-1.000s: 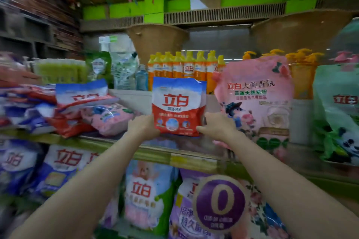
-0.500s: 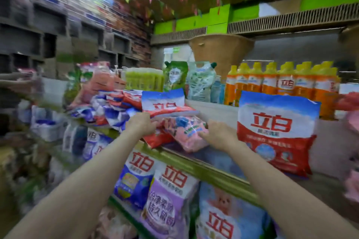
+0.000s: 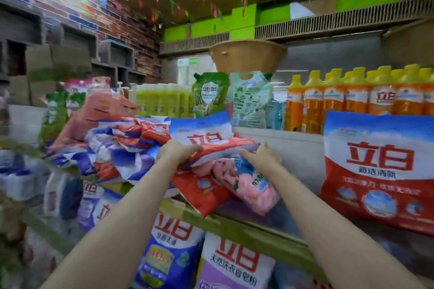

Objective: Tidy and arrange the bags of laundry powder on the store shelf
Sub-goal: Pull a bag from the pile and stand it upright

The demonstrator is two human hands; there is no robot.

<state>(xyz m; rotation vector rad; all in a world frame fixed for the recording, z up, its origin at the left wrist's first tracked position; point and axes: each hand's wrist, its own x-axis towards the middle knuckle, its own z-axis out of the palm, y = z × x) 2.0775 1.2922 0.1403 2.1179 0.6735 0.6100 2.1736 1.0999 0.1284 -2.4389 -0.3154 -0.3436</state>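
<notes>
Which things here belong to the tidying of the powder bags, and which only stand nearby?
Belong to the job:
left hand
right hand
red and white bag held by both
pink bag
messy pile of bags
upright bag

Only nearby:
orange bottles
green pouch

Free shelf [image 3: 277,220] room lies at 3 o'clock of the pink bag [image 3: 249,185]; the standing bag [image 3: 380,171] closes it, the heap [image 3: 122,148] blocks 9 o'clock.
</notes>
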